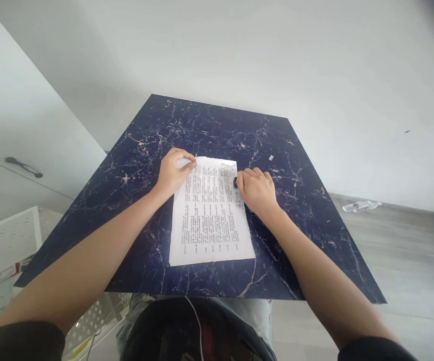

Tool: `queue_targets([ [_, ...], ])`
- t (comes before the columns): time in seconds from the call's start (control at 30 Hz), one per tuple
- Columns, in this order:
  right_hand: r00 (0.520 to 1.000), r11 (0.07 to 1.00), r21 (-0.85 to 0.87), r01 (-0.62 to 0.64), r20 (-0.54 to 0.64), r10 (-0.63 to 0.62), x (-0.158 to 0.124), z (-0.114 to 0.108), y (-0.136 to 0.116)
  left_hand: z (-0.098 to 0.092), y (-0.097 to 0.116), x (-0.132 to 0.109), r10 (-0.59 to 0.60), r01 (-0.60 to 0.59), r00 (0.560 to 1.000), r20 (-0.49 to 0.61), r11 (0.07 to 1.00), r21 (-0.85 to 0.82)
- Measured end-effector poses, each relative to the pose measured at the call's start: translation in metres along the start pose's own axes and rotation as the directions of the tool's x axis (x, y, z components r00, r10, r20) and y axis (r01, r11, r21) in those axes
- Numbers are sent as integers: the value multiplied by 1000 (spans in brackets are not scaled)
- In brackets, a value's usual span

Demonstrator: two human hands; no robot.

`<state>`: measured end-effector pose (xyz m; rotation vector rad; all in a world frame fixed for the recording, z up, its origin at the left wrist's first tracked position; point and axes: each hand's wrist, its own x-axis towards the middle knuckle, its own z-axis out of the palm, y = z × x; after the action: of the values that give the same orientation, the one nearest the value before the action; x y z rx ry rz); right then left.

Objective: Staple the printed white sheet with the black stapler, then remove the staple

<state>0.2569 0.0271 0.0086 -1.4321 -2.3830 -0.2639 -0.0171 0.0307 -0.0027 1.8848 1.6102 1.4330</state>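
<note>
A printed sheet of paper [209, 215] lies on the dark blue marbled table [157, 130]. My left hand [174, 170] pinches the sheet's top left corner between thumb and fingers. My right hand [257, 189] is closed at the sheet's top right edge, pressing a small dark object [235, 182] against the paper; most of that object is hidden by the fingers and I cannot name it.
A small white scrap [271, 157] lies on the table beyond my right hand. A white cabinet with a dark handle [23, 167] stands at left, a perforated white board [6, 240] below it. A clear plastic bottle [362, 205] lies on the floor at right.
</note>
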Motion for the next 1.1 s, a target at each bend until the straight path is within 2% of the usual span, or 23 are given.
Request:
queue_targets([
  [0.2,997,989,-128,72,-1,-73,-4,2,-8,1,0,1,18,-18,1000,-10,1000,9],
  [0.33,1000,999,-28,21,7,-21,1,-1,-1,1,-2,2,23,-23,1000,-6,1000,18],
  [0.47,998,994,83,-68,15,67,6,-7,11,1,-2,2,23,-23,1000,-3,1000,21],
  [0.7,977,975,78,-206,-37,210,8,-9,50,3,-7,0,54,-59,996,71,996,70],
  [0.77,975,969,113,-219,-9,221,9,-9,62,3,-11,-2,83,-92,994,70,985,147],
  [0.87,984,970,171,-175,56,168,8,-11,70,0,-11,-3,127,-150,986,104,956,252],
  [0.93,988,976,170,-133,96,118,7,-12,72,-2,-7,-3,165,-230,953,255,941,249],
  [1.03,988,986,131,-103,130,86,4,-13,70,-5,0,-4,209,-341,833,513,923,179],
  [1.1,990,981,153,-118,101,104,3,-13,67,-4,2,-6,217,-375,779,588,913,160],
])
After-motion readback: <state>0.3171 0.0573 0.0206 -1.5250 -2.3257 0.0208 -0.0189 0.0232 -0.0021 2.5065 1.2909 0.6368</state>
